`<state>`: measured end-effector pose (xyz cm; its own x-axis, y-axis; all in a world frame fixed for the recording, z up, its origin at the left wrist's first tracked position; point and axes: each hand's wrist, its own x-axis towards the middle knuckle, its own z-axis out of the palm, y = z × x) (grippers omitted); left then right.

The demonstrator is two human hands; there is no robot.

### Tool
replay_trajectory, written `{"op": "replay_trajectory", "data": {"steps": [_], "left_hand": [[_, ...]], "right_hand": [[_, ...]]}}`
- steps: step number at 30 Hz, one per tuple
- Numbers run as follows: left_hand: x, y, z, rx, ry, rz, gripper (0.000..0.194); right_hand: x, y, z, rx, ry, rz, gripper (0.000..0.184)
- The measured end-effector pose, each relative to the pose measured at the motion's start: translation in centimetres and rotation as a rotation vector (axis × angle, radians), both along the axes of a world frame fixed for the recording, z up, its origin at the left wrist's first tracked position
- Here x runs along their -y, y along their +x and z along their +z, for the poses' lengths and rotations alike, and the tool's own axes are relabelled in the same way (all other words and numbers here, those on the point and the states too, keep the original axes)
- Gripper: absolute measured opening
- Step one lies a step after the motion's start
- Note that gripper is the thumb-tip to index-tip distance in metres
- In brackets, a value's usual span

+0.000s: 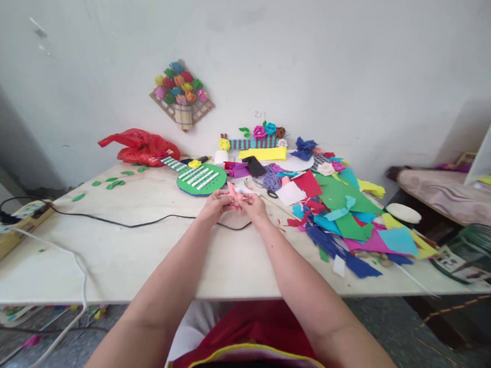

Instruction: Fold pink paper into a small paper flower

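The left hand (220, 203) and the right hand (252, 206) are close together above the tabletop (166, 251), their fingers pinching a small piece of pink paper (236, 194) between them. The paper sits right at the fingertips, folded or crumpled; its exact shape is too small to tell.

Just beyond the left hand lies a green paper guitar (200, 181) with white strips across its body. Farther out past it, to the left of the hands, is a red plastic bag (143, 146). Left of the hands are scattered green paper leaves (115, 184), and a black cord (125, 225) runs from that side to a spot just on the near side of the fingers. Well apart from the left hand, at the far left, is a yellow power strip (11, 238).

Beyond the hands are a dark phone (254, 166), a tangle of purple string (271, 179) and a long yellow paper piece (262, 153). A dark ring-shaped handle (272, 194) shows just past the right hand. To the right of the hands spreads a heap of colored paper, with a large green sheet (348, 194) and dark blue strips (330, 246) in it. Well apart to the right stands a glass jar (478, 247).
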<state>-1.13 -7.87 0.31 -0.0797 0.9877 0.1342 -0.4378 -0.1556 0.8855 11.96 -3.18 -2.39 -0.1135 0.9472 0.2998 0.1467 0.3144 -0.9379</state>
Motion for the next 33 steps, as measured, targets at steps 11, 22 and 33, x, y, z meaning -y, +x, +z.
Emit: {"op": "replay_trajectory", "data": {"steps": [11,22,33], "left_hand": [[0.0,0.0,0.1,0.000,-0.001,0.016,0.036],[-0.1,0.3,0.2,0.000,0.009,0.034,0.036],[-0.4,0.2,-0.3,0.006,0.003,-0.079,0.018]], "right_hand": [[1.7,0.4,1.6,0.431,0.259,-0.025,0.029],[2.5,0.3,2.0,0.502,0.348,-0.112,0.024],[2.5,0.3,2.0,0.477,0.325,-0.146,0.020]]}}
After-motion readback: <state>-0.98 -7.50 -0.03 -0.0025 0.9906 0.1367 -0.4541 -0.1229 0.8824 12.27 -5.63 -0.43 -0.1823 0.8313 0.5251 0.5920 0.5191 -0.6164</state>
